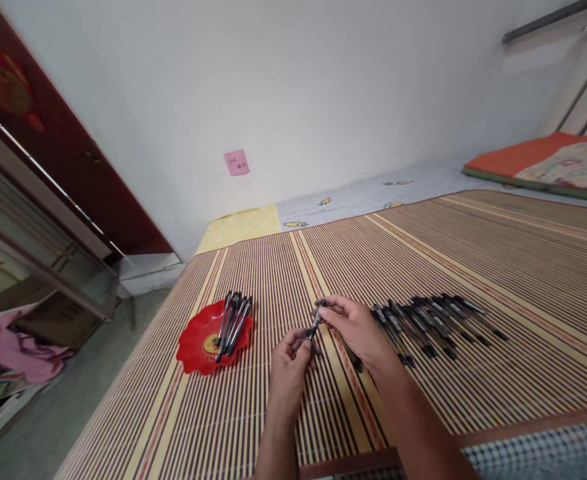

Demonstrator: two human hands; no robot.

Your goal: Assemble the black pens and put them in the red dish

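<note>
Between my two hands, a black and clear pen is held at a slant over the mat. My left hand pinches its lower end, and my right hand grips the upper end. Left of them, a red scalloped plate carries several dark pens lying side by side. To the right, several more black pens lie in a loose row on the mat. Another pen rests partly hidden beneath my right hand.
A striped bamboo mat covers the bed. Bedding in orange lies at the far right. The white wall bears a pink note. Past the bed's left edge are the floor, a cardboard box and a pink cloth.
</note>
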